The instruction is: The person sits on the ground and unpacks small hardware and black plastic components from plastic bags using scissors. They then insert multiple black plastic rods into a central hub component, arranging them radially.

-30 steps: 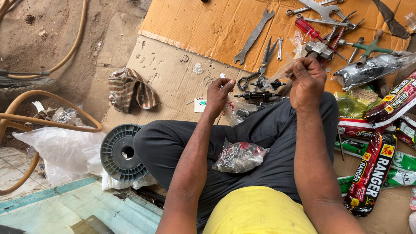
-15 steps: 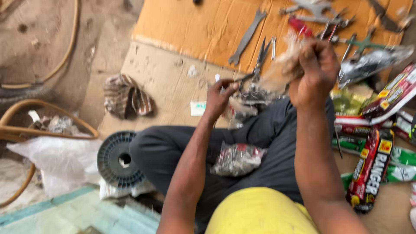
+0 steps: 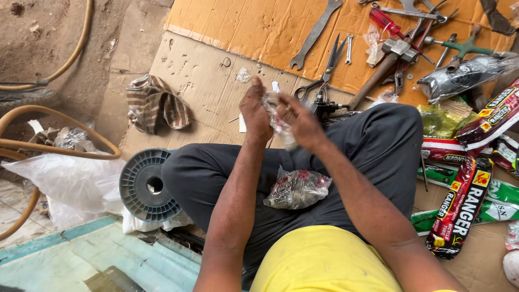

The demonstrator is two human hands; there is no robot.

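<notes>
Lying at the far left, a tan rubber hose curves over dirt beside a crinkled white plastic sheet. A grey ribbed plastic spool, round with a centre hole, rests against the person's knee. A striped cloth sits rumpled on corrugated cardboard. Above the lap, the left hand and right hand meet, both closed with fingers pinching a small clear crinkly bag between them. A second clear bag, lumpy with small dark parts, rests on the dark trousers just below. Beyond lie steel scissors, a flat spanner and a wooden-handled hammer. Glossy boxes are stacked at right.
</notes>
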